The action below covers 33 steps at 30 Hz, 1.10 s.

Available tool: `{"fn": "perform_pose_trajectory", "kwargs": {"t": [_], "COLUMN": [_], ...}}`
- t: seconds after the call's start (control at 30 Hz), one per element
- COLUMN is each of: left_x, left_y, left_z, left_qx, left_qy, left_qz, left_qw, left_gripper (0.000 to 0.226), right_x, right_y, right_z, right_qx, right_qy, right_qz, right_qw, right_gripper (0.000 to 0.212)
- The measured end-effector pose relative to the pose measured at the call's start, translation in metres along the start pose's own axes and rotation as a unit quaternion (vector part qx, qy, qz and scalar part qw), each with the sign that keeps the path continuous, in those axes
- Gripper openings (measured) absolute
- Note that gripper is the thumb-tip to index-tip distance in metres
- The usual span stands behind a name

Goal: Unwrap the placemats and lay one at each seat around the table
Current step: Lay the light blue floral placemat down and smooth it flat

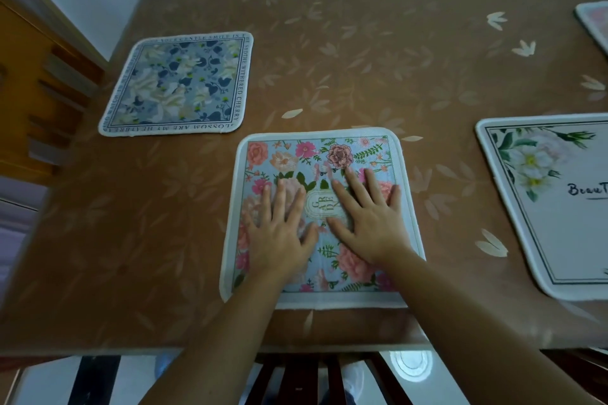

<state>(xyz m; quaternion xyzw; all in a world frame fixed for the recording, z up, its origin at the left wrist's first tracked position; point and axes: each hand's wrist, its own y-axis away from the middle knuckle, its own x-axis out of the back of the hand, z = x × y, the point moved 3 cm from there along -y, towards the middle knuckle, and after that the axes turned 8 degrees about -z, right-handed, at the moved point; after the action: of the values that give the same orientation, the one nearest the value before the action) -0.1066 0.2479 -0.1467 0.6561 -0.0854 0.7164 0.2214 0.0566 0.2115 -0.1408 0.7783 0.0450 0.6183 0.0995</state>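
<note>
- On the pink floral placemat [316, 154]: my left hand [279, 233] and right hand [371, 223] lie flat, fingers spread, gripping nothing; pressing it smooth, I judge.
- Mat sits at the table's [362, 59] near edge, above a chair [296, 378].
- Blue placemat [177, 85] far left, white placemat [559, 217] right, well apart.
- No wrapper or container in view.

The left hand [279, 230] and the right hand [371, 223] are both bare, with slim fingers [283, 204] and short, rounded nails that show as pale tips. The left forearm [237, 322] and the right forearm [454, 316] are uncovered along all their visible length, down to the bottom edge of the view, and the wrists are as plain as the hands. The arms look smooth, though the dim light blurs any finer detail.
</note>
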Motion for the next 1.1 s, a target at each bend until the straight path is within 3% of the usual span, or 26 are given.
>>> {"fn": "perform_pose_trajectory", "kwargs": {"t": [0.43,0.67,0.83,0.93,1.1], "left_x": [-0.005,-0.010,0.003,0.023,0.064], "left_y": [0.085,0.098,0.110,0.113,0.131], "left_z": [0.012,0.014,0.023,0.031,0.038], "left_qx": [-0.010,0.008,0.000,-0.025,-0.077], "left_qy": [0.027,0.020,0.073,0.118,0.076], "left_qz": [-0.024,-0.071,-0.088,-0.062,0.008], "left_qw": [0.999,0.997,0.993,0.991,0.994], "left_gripper": [0.058,0.053,0.050,0.046,0.047], "right_x": [-0.019,-0.018,0.000,0.017,0.053], "right_y": [0.083,0.109,0.118,0.128,0.153], "right_z": [-0.018,-0.025,-0.035,-0.039,-0.051], "right_qx": [-0.030,-0.029,-0.036,-0.058,-0.046], "right_qy": [-0.023,-0.072,-0.084,-0.116,-0.096], "right_qz": [0.002,-0.037,-0.066,-0.034,0.052], "right_qw": [0.999,0.996,0.994,0.991,0.993], "right_gripper": [0.071,0.059,0.052,0.051,0.043]}}
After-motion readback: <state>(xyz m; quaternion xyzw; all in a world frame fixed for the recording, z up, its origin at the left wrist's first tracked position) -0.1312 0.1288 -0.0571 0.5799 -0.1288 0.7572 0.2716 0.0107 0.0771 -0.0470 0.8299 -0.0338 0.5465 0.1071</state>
